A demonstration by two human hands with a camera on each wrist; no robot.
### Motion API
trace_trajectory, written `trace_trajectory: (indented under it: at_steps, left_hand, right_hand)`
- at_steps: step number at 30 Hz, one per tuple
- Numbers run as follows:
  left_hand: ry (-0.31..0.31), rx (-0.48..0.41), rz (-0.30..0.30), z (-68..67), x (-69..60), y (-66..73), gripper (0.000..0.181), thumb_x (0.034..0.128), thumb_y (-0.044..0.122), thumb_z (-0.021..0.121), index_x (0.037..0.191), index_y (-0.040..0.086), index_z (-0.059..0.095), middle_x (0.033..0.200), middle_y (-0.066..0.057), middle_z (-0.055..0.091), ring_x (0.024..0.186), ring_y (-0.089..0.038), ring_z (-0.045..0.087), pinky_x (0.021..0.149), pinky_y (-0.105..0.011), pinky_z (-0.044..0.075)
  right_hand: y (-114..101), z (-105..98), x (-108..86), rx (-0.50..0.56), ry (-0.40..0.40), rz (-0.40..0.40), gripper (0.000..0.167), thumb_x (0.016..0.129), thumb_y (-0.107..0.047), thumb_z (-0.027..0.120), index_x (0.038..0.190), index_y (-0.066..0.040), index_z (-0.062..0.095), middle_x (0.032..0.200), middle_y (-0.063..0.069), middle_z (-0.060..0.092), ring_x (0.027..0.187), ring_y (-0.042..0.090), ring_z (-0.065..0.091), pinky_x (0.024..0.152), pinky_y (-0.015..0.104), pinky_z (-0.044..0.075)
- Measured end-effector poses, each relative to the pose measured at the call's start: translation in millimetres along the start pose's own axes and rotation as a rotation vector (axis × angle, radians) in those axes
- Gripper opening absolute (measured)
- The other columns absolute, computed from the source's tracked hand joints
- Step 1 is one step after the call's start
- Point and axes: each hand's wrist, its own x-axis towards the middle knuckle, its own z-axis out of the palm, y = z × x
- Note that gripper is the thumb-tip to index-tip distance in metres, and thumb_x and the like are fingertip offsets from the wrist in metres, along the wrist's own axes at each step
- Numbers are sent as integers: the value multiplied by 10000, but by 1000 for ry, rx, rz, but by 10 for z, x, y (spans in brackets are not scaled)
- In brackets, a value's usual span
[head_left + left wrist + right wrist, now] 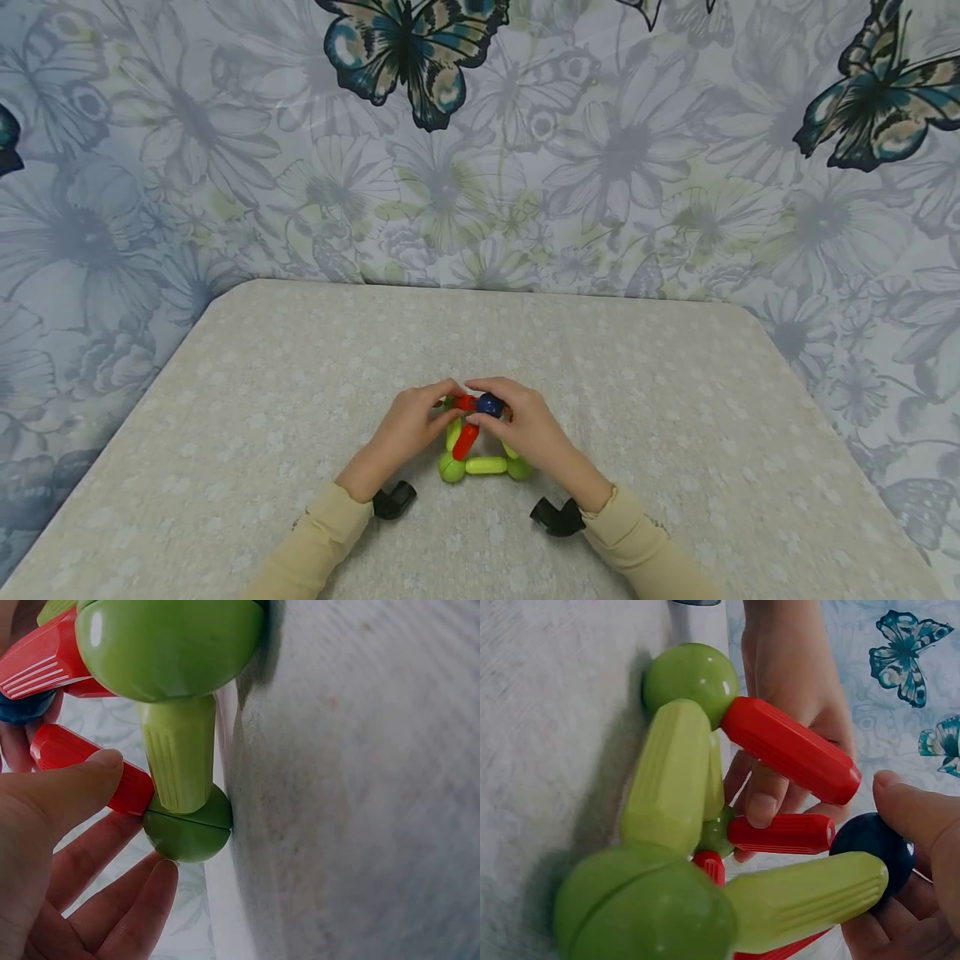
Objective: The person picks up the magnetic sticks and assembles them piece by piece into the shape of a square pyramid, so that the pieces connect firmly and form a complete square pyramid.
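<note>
A toy frame of rods and balls stands on the table. Its base joins green balls (452, 468) with yellow-green rods (486, 465). From the base balls rise red rods (465, 442) and, in the right wrist view, a yellow-green rod (810, 900). My left hand (414, 422) pinches one red rod (131, 784) near the far green ball (187, 832), thumb on top. With thumb and fingers, my right hand (531, 423) holds a dark blue ball (490, 405) above the base. In the right wrist view the ball (874, 851) meets rod ends; whether they are joined I cannot tell.
Black curved pieces (394, 500) show at both wrists, the other one (557, 517) by the right sleeve. A pale patterned cloth covers the table (675, 375). Behind it hangs a floral fabric (480, 192) with butterflies.
</note>
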Motion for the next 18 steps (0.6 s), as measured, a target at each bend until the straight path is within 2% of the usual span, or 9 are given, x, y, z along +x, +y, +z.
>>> trace_trajectory:
  at_steps: [5, 10, 15, 18]
  left_hand:
    - [6, 8, 1, 17, 0, 0, 192, 828, 63, 719, 978, 128, 618, 966, 3, 675, 833, -171, 647, 731, -337, 521]
    - [3, -2, -9, 22, 0, 4, 189, 830, 62, 717, 980, 128, 623, 972, 5, 676, 834, -167, 647, 735, -338, 519]
    - [-15, -21, 2, 13, 3, -18, 206, 834, 73, 716, 1010, 132, 626, 984, 14, 671, 845, -164, 646, 747, -341, 516]
    - [-58, -74, -5, -25, 3, -51, 190, 864, 132, 694, 1039, 156, 626, 1007, 40, 658, 902, -150, 630, 786, -348, 503]
  right_hand:
    - [-6, 29, -31, -46, 1, -22, 421, 821, -93, 723, 1220, -52, 595, 1186, 60, 588, 1025, 178, 587, 800, 235, 476]
    - [-5, 0, -62, -32, -22, -12, 437, 838, -115, 711, 1249, -59, 575, 1218, 46, 570, 1080, 169, 557, 844, 253, 460]
    - [56, -111, -148, 26, -113, 56, 567, 826, -154, 730, 1339, -89, 497, 1293, 41, 518, 1078, 160, 538, 873, 335, 454]
    - [107, -187, -215, 37, -169, 89, 645, 824, -205, 734, 1386, -99, 437, 1337, 40, 479, 1103, 202, 523, 902, 387, 435]
